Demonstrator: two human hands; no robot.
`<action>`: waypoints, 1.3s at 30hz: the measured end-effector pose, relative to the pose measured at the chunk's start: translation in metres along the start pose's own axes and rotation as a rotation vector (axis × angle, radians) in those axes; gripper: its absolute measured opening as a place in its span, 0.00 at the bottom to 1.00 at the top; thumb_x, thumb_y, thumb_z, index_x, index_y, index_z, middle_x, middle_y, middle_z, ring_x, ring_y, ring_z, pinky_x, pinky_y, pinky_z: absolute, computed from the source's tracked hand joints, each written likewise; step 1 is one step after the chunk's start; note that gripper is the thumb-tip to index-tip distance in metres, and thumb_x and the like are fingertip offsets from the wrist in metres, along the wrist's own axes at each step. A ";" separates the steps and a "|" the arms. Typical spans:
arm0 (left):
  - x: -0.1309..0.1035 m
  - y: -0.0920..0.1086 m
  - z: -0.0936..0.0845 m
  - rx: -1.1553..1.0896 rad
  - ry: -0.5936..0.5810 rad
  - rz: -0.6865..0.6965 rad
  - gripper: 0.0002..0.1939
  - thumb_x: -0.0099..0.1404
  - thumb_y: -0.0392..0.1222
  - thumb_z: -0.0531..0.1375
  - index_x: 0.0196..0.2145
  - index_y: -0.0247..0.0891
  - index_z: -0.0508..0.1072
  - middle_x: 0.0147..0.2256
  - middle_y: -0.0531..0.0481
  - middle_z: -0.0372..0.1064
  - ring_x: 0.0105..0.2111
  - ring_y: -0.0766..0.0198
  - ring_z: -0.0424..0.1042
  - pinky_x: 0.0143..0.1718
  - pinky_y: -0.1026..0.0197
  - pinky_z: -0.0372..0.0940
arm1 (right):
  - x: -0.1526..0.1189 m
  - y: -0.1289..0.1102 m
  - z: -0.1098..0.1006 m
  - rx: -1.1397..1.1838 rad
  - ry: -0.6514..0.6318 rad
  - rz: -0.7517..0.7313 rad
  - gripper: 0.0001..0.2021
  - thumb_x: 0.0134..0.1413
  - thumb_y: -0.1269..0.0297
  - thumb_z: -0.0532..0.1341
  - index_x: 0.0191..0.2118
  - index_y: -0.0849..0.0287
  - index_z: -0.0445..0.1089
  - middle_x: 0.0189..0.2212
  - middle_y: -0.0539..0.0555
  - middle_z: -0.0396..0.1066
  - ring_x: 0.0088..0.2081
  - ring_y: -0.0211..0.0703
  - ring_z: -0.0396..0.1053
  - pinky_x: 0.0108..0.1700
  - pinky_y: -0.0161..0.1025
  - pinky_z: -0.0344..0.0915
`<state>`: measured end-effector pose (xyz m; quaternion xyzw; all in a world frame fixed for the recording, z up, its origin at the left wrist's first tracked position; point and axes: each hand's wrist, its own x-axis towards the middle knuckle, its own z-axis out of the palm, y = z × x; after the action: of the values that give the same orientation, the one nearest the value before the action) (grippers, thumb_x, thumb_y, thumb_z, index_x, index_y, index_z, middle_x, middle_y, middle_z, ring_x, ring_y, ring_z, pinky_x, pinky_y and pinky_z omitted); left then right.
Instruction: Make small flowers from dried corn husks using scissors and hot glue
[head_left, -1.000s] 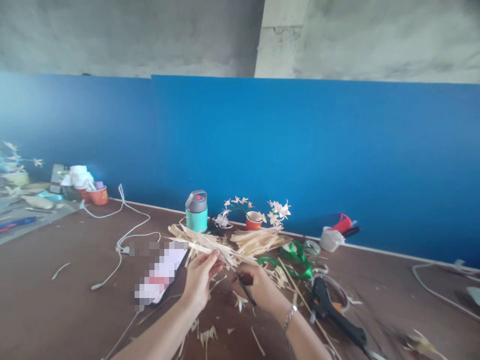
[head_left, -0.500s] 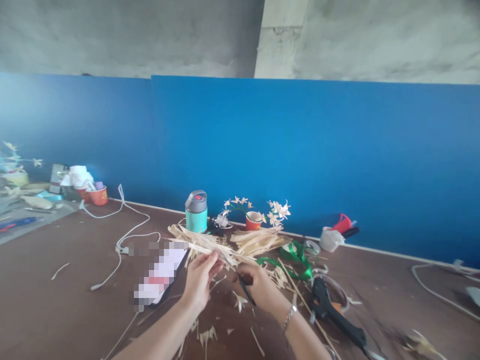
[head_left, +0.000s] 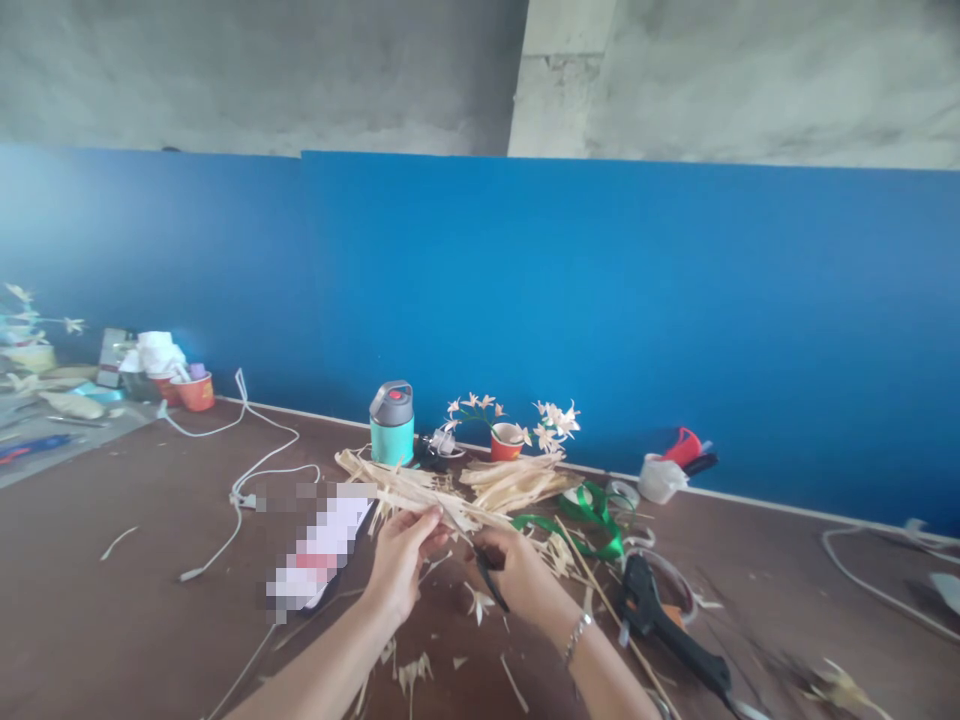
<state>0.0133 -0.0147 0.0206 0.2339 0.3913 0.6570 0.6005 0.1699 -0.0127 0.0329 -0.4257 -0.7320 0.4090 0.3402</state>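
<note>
My left hand [head_left: 403, 557] pinches a pale dried husk strip [head_left: 461, 512] between thumb and fingers. Black-handled scissors [head_left: 489, 577] are in my right hand [head_left: 511, 568], their blades at the strip beside my left fingertips. Beyond my hands lie two piles of pale husk strips, one on the left [head_left: 390, 474] and one on the right [head_left: 517, 482]. A small pale flower [head_left: 478, 604] rests on the table just below the scissors. Husk scraps [head_left: 412, 672] are scattered nearer the front edge.
A phone [head_left: 322, 555] lies left of my hands. Behind are a teal flask [head_left: 392, 440] and a red cup [head_left: 507, 443] with flowers. Green ribbon [head_left: 600, 515] and a black glue gun [head_left: 675, 635] are at right. White cables [head_left: 259, 465] cross the left side.
The scissor blades are slightly more visible beside the strip. Both hands keep nearly the same place and hold.
</note>
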 end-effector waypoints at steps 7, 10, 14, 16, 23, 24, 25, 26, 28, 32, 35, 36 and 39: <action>0.002 0.001 -0.001 -0.053 -0.001 0.016 0.09 0.44 0.36 0.69 0.24 0.31 0.74 0.22 0.51 0.73 0.24 0.68 0.72 0.26 0.69 0.68 | -0.002 -0.001 -0.004 0.002 -0.037 0.026 0.04 0.39 0.70 0.60 0.27 0.61 0.71 0.21 0.48 0.68 0.23 0.36 0.60 0.26 0.32 0.56; 0.004 0.005 -0.001 -0.101 0.049 0.039 0.09 0.44 0.36 0.69 0.23 0.32 0.73 0.22 0.51 0.73 0.24 0.67 0.73 0.26 0.70 0.67 | 0.000 0.000 -0.005 0.065 -0.039 0.069 0.06 0.36 0.70 0.62 0.28 0.61 0.69 0.20 0.47 0.66 0.23 0.35 0.59 0.26 0.32 0.56; 0.004 0.008 0.000 -0.120 0.067 0.044 0.10 0.43 0.36 0.69 0.23 0.33 0.72 0.21 0.52 0.74 0.25 0.65 0.74 0.26 0.69 0.68 | 0.003 -0.004 -0.005 0.385 0.090 0.166 0.10 0.35 0.67 0.64 0.28 0.60 0.66 0.22 0.46 0.64 0.23 0.34 0.59 0.26 0.31 0.56; 0.002 0.007 0.001 -0.099 0.031 0.032 0.10 0.44 0.36 0.69 0.23 0.33 0.72 0.21 0.52 0.73 0.24 0.65 0.74 0.26 0.68 0.68 | 0.004 -0.008 -0.004 0.521 0.207 0.173 0.13 0.33 0.65 0.66 0.29 0.59 0.65 0.24 0.46 0.65 0.26 0.34 0.60 0.28 0.31 0.57; -0.001 0.000 0.001 -0.008 -0.069 -0.007 0.11 0.47 0.40 0.68 0.28 0.32 0.74 0.23 0.49 0.75 0.25 0.63 0.75 0.26 0.67 0.67 | 0.003 -0.016 -0.004 0.599 0.338 0.180 0.18 0.31 0.61 0.69 0.32 0.58 0.65 0.24 0.47 0.66 0.25 0.36 0.61 0.27 0.32 0.57; -0.001 0.000 0.001 -0.008 -0.072 -0.015 0.11 0.46 0.40 0.68 0.28 0.32 0.74 0.23 0.48 0.75 0.25 0.63 0.75 0.26 0.67 0.67 | 0.003 -0.015 -0.004 0.602 0.340 0.176 0.18 0.31 0.60 0.69 0.32 0.58 0.65 0.24 0.47 0.66 0.25 0.36 0.61 0.26 0.31 0.57; -0.001 0.000 0.001 -0.011 -0.072 -0.021 0.12 0.46 0.40 0.69 0.28 0.32 0.74 0.23 0.48 0.75 0.25 0.63 0.75 0.26 0.67 0.67 | 0.003 -0.014 -0.004 0.609 0.341 0.171 0.18 0.31 0.60 0.69 0.32 0.58 0.65 0.23 0.47 0.66 0.25 0.36 0.61 0.26 0.31 0.56; -0.001 0.000 0.001 -0.015 -0.073 -0.027 0.12 0.46 0.39 0.69 0.28 0.32 0.74 0.24 0.49 0.75 0.25 0.64 0.75 0.26 0.67 0.67 | 0.003 -0.014 -0.005 0.618 0.337 0.167 0.18 0.31 0.60 0.69 0.32 0.58 0.65 0.23 0.47 0.65 0.25 0.36 0.61 0.26 0.31 0.56; -0.001 0.000 0.001 -0.021 -0.080 -0.038 0.12 0.45 0.39 0.69 0.28 0.32 0.74 0.24 0.49 0.75 0.24 0.65 0.74 0.25 0.68 0.67 | 0.003 -0.013 -0.005 0.635 0.325 0.168 0.18 0.31 0.60 0.69 0.31 0.59 0.65 0.23 0.47 0.65 0.24 0.35 0.60 0.26 0.31 0.55; -0.002 0.001 0.001 -0.032 -0.112 -0.058 0.12 0.46 0.39 0.69 0.27 0.33 0.73 0.24 0.50 0.75 0.24 0.66 0.73 0.25 0.69 0.67 | 0.003 -0.015 -0.004 0.657 0.314 0.205 0.19 0.29 0.61 0.69 0.31 0.59 0.64 0.21 0.45 0.63 0.21 0.32 0.56 0.24 0.30 0.52; -0.003 0.000 0.001 -0.044 -0.110 -0.076 0.11 0.46 0.39 0.69 0.26 0.33 0.72 0.22 0.51 0.74 0.25 0.66 0.73 0.26 0.68 0.67 | 0.003 -0.017 -0.004 0.656 0.327 0.222 0.19 0.28 0.61 0.70 0.30 0.59 0.65 0.19 0.44 0.60 0.21 0.32 0.54 0.23 0.30 0.51; -0.003 0.000 0.001 -0.050 -0.109 -0.082 0.11 0.45 0.39 0.69 0.26 0.34 0.72 0.22 0.52 0.73 0.25 0.66 0.74 0.26 0.68 0.67 | 0.003 -0.018 -0.003 0.654 0.329 0.227 0.19 0.27 0.61 0.70 0.30 0.59 0.65 0.18 0.44 0.60 0.20 0.32 0.54 0.22 0.30 0.51; -0.003 -0.001 0.000 -0.063 -0.116 -0.095 0.11 0.45 0.39 0.69 0.25 0.34 0.72 0.21 0.53 0.72 0.25 0.66 0.73 0.26 0.68 0.67 | 0.003 -0.019 -0.002 0.656 0.326 0.234 0.19 0.26 0.62 0.70 0.30 0.58 0.65 0.18 0.43 0.60 0.20 0.31 0.53 0.22 0.30 0.50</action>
<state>0.0145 -0.0175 0.0198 0.2337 0.3455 0.6252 0.6597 0.1636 -0.0149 0.0508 -0.4344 -0.4449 0.5846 0.5212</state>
